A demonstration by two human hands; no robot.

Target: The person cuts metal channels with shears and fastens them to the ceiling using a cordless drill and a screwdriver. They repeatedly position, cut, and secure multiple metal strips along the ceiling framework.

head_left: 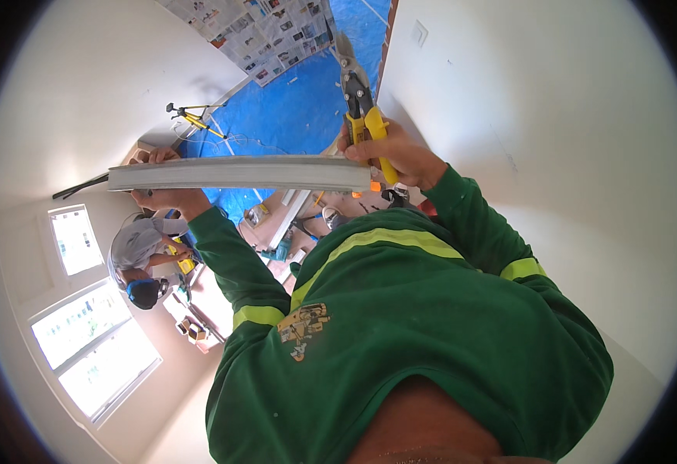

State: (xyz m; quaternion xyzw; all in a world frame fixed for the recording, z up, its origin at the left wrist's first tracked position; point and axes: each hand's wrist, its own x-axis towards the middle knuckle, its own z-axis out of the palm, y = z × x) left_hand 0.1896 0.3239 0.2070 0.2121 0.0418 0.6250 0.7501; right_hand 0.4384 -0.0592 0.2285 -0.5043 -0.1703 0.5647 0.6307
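Note:
A long grey metal profile (238, 173) lies crosswise in front of my chest, roughly level. My left hand (184, 203) is wrapped round it near its left end, fingers over the far edge and palm below. In my right hand (408, 153) is a pair of tin snips (358, 97) with yellow handles. Their blades point up and away from me, beyond the profile. The snips' lower handles are beside the profile's right end, and my right fingers are closed round them. My green sleeves with yellow bands reach out to both hands.
Blue sheeting (276, 116) covers the floor ahead, with a newspaper-covered panel (265, 39) and a yellow-black tripod (194, 117) near it. A crouching co-worker (141, 247) is at left. Below lie a teal power tool (278, 251) and another metal profile (290, 216). A white wall (524, 116) stands at right.

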